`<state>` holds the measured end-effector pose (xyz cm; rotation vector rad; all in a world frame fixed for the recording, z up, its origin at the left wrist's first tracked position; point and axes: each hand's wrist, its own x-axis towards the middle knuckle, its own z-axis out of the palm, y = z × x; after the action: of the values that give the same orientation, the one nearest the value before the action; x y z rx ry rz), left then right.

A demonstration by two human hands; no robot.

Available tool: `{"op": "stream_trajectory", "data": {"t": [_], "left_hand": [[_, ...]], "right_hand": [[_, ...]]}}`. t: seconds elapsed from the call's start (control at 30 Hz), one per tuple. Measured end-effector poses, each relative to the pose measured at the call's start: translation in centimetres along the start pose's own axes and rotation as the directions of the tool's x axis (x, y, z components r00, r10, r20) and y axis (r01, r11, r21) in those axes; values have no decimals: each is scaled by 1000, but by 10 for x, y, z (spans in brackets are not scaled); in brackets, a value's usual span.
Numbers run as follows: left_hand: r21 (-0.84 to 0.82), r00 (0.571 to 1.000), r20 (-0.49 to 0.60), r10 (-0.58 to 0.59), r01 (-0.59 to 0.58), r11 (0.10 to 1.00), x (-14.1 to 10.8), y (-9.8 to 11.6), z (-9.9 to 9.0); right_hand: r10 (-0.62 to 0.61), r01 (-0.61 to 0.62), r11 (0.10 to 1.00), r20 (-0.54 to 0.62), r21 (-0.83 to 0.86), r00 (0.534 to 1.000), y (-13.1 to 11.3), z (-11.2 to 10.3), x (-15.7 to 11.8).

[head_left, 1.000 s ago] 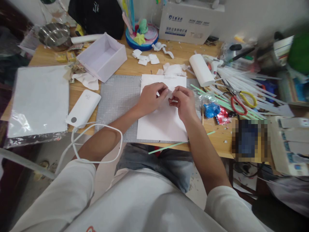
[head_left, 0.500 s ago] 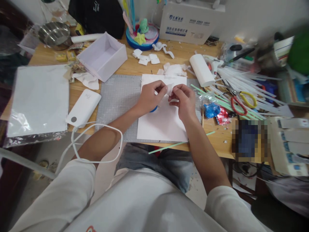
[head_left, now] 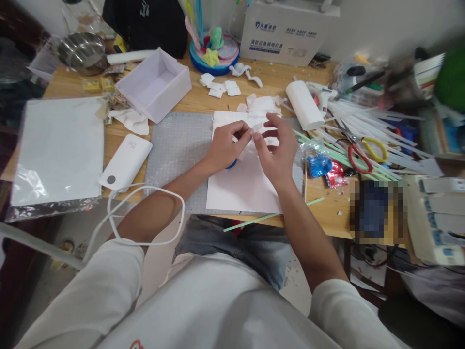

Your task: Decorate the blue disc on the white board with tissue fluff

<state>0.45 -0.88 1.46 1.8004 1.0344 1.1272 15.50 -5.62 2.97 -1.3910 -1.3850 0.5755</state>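
Over a white sheet (head_left: pixel 243 191) on the grey cutting mat (head_left: pixel 178 145), my left hand (head_left: pixel 225 144) pinches a small, thin white piece of tissue (head_left: pixel 257 128) between thumb and fingertips. Facing it, my right hand (head_left: pixel 279 152) has its fingers spread apart, with the thumb tip close to or touching the tissue; which one is hard to tell. The edge of a blue object (head_left: pixel 231 165) shows beneath my left hand, the rest hidden. Just beyond both hands lies torn white tissue (head_left: pixel 263 103).
A white roll (head_left: pixel 304 105), scissors (head_left: pixel 358 150) and many straws (head_left: pixel 378 126) lie to the right. On the left are a lilac box (head_left: pixel 154 87), a white power bank (head_left: pixel 126 162) and its looped cable (head_left: pixel 182 213). A green straw (head_left: pixel 254 221) juts over the table's front edge.
My right hand has let go of the tissue and spread its fingers, the fingertips rising away. My left hand stays in place, still pinching the tissue.
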Motion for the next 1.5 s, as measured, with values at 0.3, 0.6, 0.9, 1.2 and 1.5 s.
{"op": "stream_trajectory", "data": {"t": [0.3, 0.6, 0.9, 1.2, 1.5], "left_hand": [[-79, 998, 63, -3, 8, 997, -1, 3, -2], [-272, 991, 120, 54, -20, 962, -2, 2, -3], [-239, 988, 157, 7, 31, 971, 0, 1, -3], [-163, 990, 133, -40, 61, 985, 2, -2, -3], [-103, 992, 117, -54, 66, 992, 0, -3, -1]], "right_hand": [[25, -32, 995, 68, 93, 997, -2, 4, -2], [283, -303, 881, 108, 364, 953, 11, 11, 3], [351, -340, 871, 33, 355, 936, 12, 4, 10], [320, -321, 945, 25, 64, 947, 17, -12, 34], [147, 18, 800, 224, -600, 964, 41, -2, 141]]}}
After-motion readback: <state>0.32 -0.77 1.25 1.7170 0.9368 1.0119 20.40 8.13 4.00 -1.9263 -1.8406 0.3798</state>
